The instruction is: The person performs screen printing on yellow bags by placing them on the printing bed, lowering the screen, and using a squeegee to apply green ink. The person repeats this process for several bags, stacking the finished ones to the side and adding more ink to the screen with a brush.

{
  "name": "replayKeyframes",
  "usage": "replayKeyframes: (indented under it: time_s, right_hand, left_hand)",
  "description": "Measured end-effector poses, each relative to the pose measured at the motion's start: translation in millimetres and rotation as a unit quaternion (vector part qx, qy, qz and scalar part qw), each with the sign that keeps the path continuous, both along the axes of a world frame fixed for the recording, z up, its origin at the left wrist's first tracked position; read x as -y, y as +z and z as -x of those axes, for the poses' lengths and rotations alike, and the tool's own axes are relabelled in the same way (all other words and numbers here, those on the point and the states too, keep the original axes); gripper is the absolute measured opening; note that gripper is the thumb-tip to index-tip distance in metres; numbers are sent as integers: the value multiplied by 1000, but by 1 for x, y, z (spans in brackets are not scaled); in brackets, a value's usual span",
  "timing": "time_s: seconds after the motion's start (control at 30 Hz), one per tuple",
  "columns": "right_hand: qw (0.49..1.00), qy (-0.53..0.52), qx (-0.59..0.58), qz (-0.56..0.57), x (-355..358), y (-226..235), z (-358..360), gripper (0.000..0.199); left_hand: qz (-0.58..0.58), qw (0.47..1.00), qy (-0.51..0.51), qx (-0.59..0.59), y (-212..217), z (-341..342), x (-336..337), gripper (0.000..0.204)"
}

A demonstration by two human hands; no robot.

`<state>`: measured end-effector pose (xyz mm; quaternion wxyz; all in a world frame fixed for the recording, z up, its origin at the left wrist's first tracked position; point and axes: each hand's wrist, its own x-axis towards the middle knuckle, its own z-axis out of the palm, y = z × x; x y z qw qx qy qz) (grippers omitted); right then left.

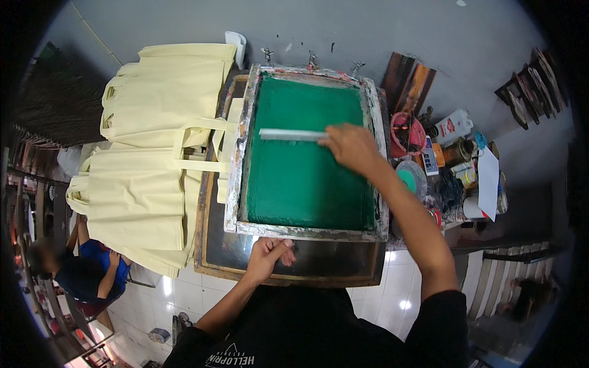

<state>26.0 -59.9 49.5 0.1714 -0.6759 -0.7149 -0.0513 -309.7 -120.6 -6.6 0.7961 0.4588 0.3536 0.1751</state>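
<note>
Right hand (pixel 351 145) closed on the pale squeegee (pixel 291 134) at the far part of the green screen (pixel 307 165), placed for spreading ink, left hand (pixel 268 254) gripping the frame's near edge (pixel 307 232), apparently steadying it, cream bags (pixel 153 147) stacked left.

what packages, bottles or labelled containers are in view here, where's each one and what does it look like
White plastic bottle: right of the green screen frame, lying tilted, with a red label.
Pink bucket: beside the frame's right edge, round, dark inside.
Small blue-and-white carton: upright just right of the bucket.
White paper sheet: at the right end of the clutter, standing on edge.
Round tin: below the bucket, green contents.
</note>
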Motion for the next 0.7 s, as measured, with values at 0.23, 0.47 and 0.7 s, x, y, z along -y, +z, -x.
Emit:
replayKeyframes:
  time_s: [0.23, 0.47, 0.7]
  right_hand:
    - [988, -28, -94, 119, -92, 45, -56, 40]
    - [996, -57, -36, 52, -134, 25, -91, 44]
    - [992, -101, 45, 68, -139, 18, -70, 57]
  left_hand:
    - [264, 962, 31, 57, 11, 8, -11, 34]
    - [118, 971, -209, 8, 56, -5, -61, 34]
    - [-545, 834, 11, -78, 98, -123, -218, 21]
